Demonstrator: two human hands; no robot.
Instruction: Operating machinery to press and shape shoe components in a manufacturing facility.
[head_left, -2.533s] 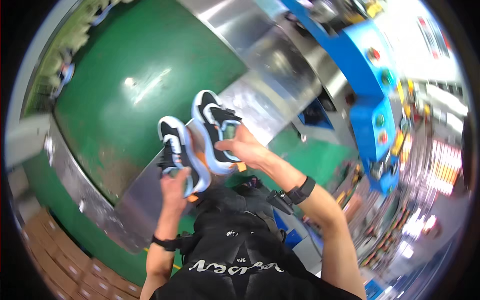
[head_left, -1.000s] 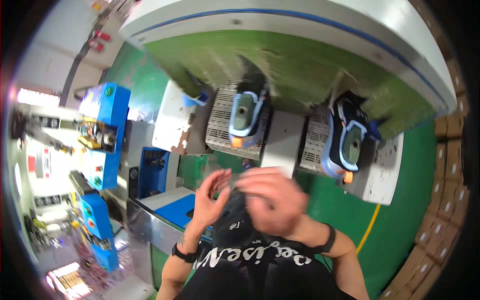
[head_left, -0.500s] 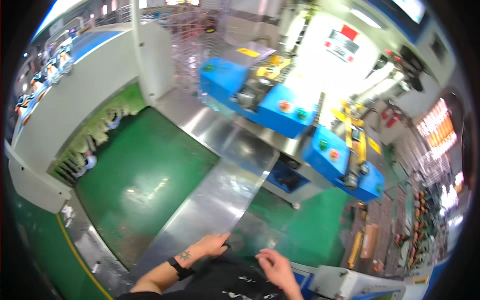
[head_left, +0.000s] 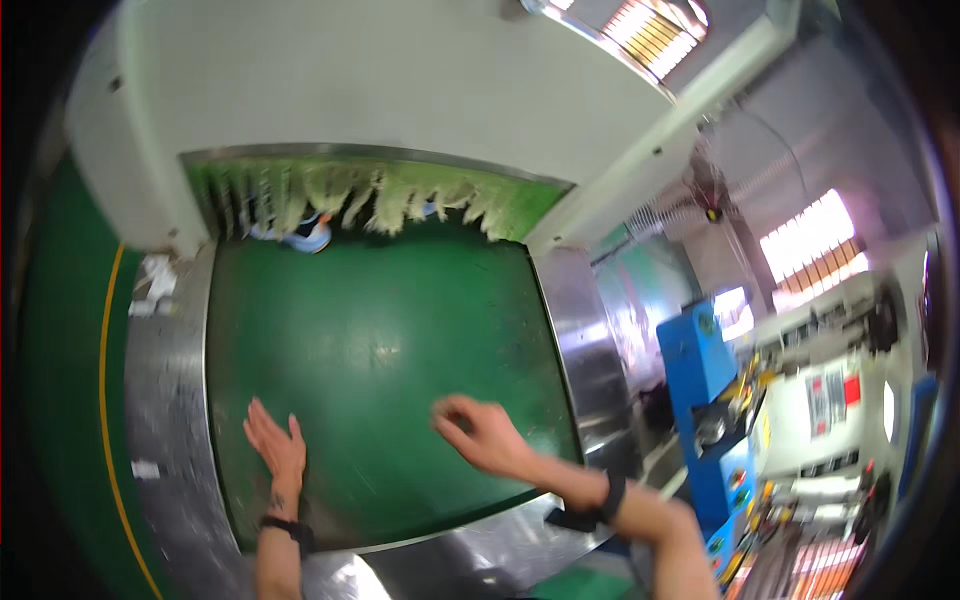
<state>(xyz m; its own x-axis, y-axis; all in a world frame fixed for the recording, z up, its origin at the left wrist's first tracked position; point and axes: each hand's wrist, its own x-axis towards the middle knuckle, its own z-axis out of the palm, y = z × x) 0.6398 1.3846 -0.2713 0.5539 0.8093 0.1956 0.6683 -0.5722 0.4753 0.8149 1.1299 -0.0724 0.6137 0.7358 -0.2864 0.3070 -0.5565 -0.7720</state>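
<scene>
My left hand [head_left: 275, 440] is over the left part of a green conveyor belt [head_left: 380, 330], its fingers stretched and thumb apart, holding nothing. Across the belt's right half reaches my right hand [head_left: 480, 435], slightly blurred, with curled fingers, a gap at the thumb and nothing visible in it. At the belt's far end a frayed pale-green fringe curtain [head_left: 385, 195] hangs from a grey machine housing [head_left: 390, 80]. Under the fringe's left part shows a blue and white shoe [head_left: 310, 235], partly hidden. Another small bluish piece [head_left: 430, 208] peeks out farther right.
Metal borders frame the belt, with crumpled white scraps [head_left: 155, 285] on the left metal ledge [head_left: 170, 400]. A yellow line [head_left: 105, 400] runs along the floor there. To the right stands a blue machine [head_left: 695, 370] with buttons, and behind it a standing fan [head_left: 712, 205].
The view has swung left, so the belt and fringe curtain now lie straight ahead and the blue machine is at the right. Both hands have moved from near my body to over the belt.
</scene>
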